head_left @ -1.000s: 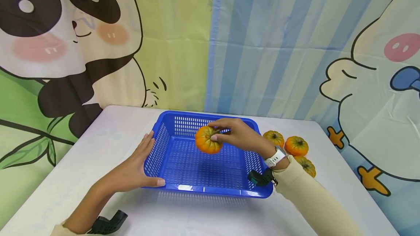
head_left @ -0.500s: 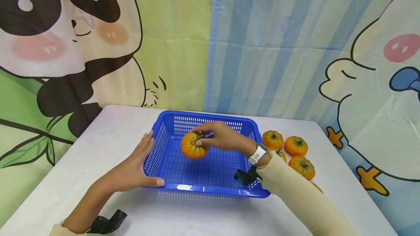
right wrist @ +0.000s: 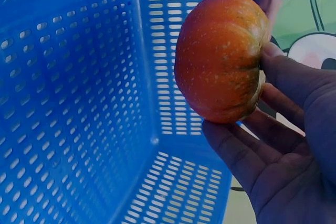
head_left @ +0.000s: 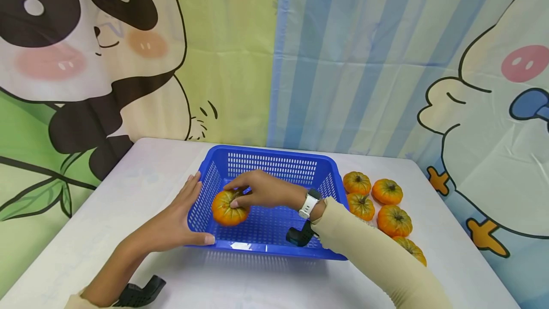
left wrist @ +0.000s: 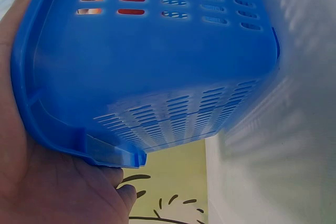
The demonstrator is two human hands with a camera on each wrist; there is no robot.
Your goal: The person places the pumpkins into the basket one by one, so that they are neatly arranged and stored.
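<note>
A small orange pumpkin [head_left: 230,208] with greenish streaks hangs inside the blue plastic basket [head_left: 266,248], near its left end. My right hand [head_left: 265,190] pinches it from above by the stem side. In the right wrist view, the thumb and fingertips grip the top of the pumpkin [right wrist: 220,59], and its rounded underside faces the perforated basket bottom [right wrist: 73,114]. My left hand [head_left: 176,218] spans the basket's front left corner, fingers straight along the left side and thumb on the front rim. The left wrist view shows its palm [left wrist: 58,190] against the basket's outer rim [left wrist: 23,77].
Several more pumpkins [head_left: 388,191] sit grouped on the white table [head_left: 171,271] just right of the basket. My right sleeve [head_left: 377,256] partly covers the nearest one. A cartoon-printed curtain [head_left: 231,51] hangs behind the table.
My right hand has carried the pumpkin leftward and lower inside the basket. More of the pumpkins at the right now show from behind the arm. The left hand stays put.
</note>
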